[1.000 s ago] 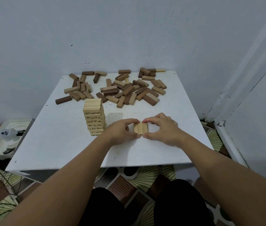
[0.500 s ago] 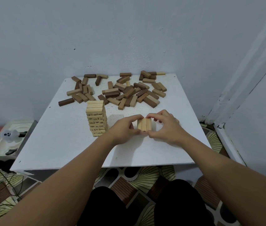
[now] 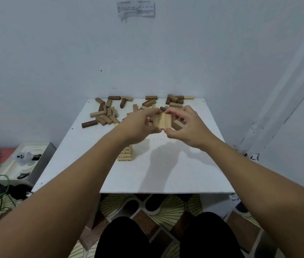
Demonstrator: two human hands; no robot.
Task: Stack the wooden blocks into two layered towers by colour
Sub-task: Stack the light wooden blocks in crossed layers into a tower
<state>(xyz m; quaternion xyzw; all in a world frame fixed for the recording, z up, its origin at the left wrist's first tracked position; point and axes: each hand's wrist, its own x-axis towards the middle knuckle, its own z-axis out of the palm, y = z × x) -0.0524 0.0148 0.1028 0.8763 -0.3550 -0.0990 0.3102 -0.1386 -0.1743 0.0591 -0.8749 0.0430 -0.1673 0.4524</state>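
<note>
Matt wooden blocks (image 3: 162, 120)

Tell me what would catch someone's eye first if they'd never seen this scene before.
Most striking are the two hands meeting above the middle of the white table: the left hand and right hand pinch a row of light wooden blocks between them, lifted off the surface. Below the left wrist stands a light block tower, partly hidden, and brown and light loose blocks lie scattered along the far edge by the wall.

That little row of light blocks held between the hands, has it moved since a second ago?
Yes. The row of light blocks, gripped by the left hand and right hand, has risen off the table, now above the light tower.
</note>
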